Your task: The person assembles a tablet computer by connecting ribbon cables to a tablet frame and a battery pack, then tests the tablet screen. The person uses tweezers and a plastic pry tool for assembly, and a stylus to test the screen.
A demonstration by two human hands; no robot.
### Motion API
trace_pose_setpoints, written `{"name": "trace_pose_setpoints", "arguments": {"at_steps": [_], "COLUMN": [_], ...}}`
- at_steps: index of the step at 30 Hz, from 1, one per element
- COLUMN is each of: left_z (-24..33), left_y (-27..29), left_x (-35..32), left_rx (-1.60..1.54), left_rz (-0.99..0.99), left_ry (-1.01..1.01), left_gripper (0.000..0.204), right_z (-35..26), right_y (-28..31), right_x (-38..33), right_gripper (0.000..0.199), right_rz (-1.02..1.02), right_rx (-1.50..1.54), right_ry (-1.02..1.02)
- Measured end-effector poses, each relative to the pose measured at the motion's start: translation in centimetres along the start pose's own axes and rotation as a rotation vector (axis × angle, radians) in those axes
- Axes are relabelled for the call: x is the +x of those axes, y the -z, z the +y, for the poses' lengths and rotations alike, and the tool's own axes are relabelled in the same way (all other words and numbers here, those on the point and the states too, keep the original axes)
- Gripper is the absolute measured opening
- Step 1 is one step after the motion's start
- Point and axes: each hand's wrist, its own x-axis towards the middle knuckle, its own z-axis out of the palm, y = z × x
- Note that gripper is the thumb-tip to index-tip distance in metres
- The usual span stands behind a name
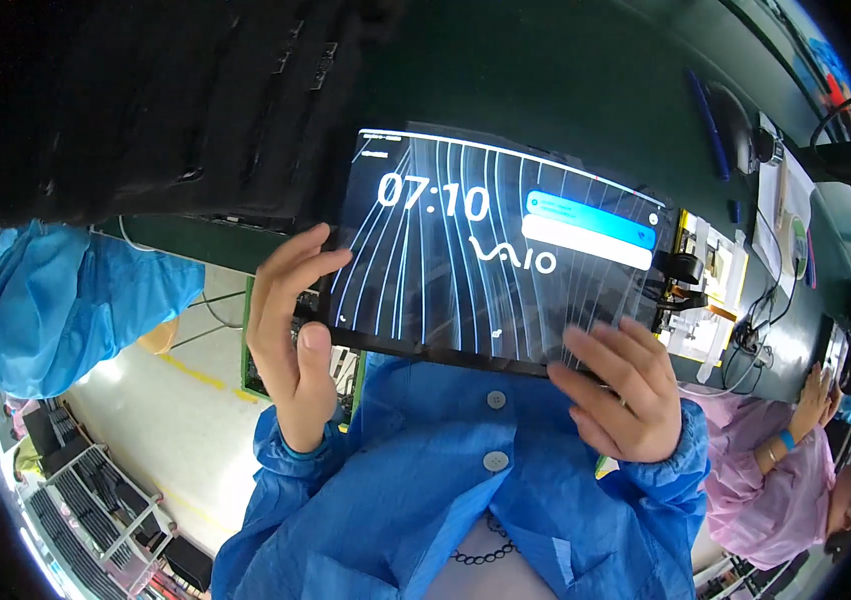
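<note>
The black, rectangular, glossy touchscreen tablet [445, 285] is lit at frame centre, probably best steadied lightly by its edges, the left hand [283, 345] at its left side with thumb and fingers apart, the right hand [635, 395] at its lower right, fingers loosely parted.

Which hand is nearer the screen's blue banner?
Right. The right hand is at the bottom of the screen, below the blue banner; the left hand is at the screen's left edge, farther away.

tablet [465, 290] | left fingers [305, 270] at edge | right fingers [605, 360] perhaps touching
</note>
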Motion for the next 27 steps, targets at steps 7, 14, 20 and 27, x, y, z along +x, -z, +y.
{"name": "trace_pose_setpoints", "arguments": {"at_steps": [7, 14, 20, 27], "left_z": [-0.7, -0.3, -1.4, 1.2], "left_y": [0.1, 0.5, 1.3, 1.4], "left_x": [-1.1, -2.1, -3.0, -1.3], "left_rx": [-0.006, -0.154, -0.188, -0.179], "left_rz": [0.024, -0.08, -0.282, -0.096], "left_ry": [-0.047, 0.105, -0.001, -0.042], "left_gripper": [0.044, 0.037, 0.035, 0.034], "right_z": [0.3, -1.4, -1.8, -1.4], "right_y": [-0.1, -1.6, -2.4, -2.8], "right_x": [1.4, 0.2, -0.5, -1.6], "right_gripper": [0.048, 0.046, 0.041, 0.033], "right_rz": [0.13, 0.164, 0.27, 0.415], "right_rx": [-0.154, 0.0, 0.022, 0.044], "right_ry": [-0.38, -0.274, -0.313, -0.344]}}
